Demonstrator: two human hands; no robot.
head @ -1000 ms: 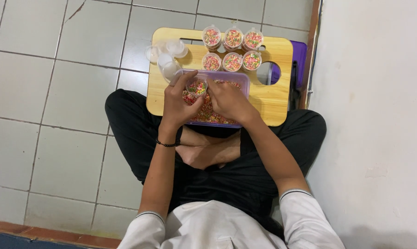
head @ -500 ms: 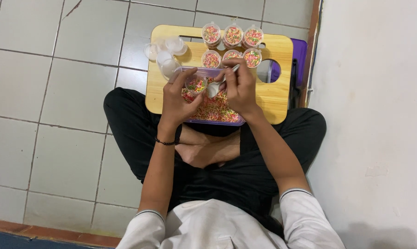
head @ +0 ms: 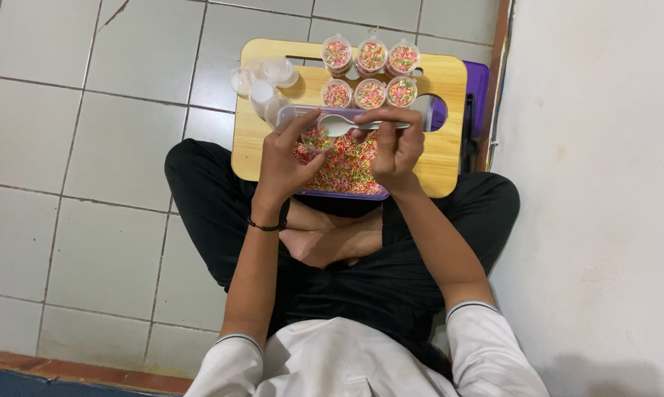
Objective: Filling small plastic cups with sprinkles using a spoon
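I sit cross-legged on the floor with a small wooden lap table [head: 449, 158] before me. My left hand [head: 284, 162] holds a small clear cup [head: 316, 138] partly filled with coloured sprinkles, over a purple tray [head: 346, 192] full of sprinkles. My right hand [head: 396, 147] grips a metal spoon [head: 339, 126], its empty bowl level just above the cup. Several filled cups [head: 370, 73] stand in two rows at the table's far edge.
Several empty clear cups [head: 264, 79] lie in a cluster at the table's far left corner. A purple object [head: 477, 81] sticks out behind the table's right side. A white wall [head: 596, 184] rises close on the right; grey floor tiles [head: 89, 147] spread to the left.
My right hand has lifted the spoon out of the sprinkle tray and brought it up over the cup, which my left hand raised slightly.
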